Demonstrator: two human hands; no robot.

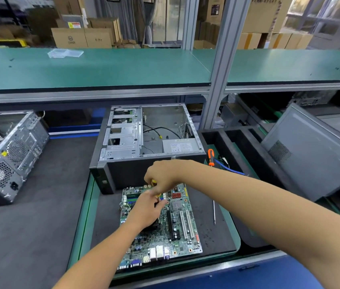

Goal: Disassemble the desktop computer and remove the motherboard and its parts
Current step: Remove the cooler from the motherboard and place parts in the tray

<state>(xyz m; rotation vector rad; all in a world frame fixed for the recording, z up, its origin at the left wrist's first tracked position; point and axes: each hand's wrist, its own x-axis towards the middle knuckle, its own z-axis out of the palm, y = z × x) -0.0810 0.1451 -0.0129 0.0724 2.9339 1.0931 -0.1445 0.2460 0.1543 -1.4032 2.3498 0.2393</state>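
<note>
A green shelf (102,67) spans the station above the tabletop (39,205), which carries a dark mat. A grey aluminium upright (221,65) rises at the shelf's middle. Behind the shelf, stacked cardboard boxes (81,37) fill the room. Windows (315,15) at the far right admit daylight. A blue panel (238,274) borders the tabletop's near edge.

A dark mat (206,232) on a green-edged tray (85,222) carries the motherboard (177,232), the open computer case (144,142) behind it, and 1 thin metal rod (214,211) just right of the board.
</note>
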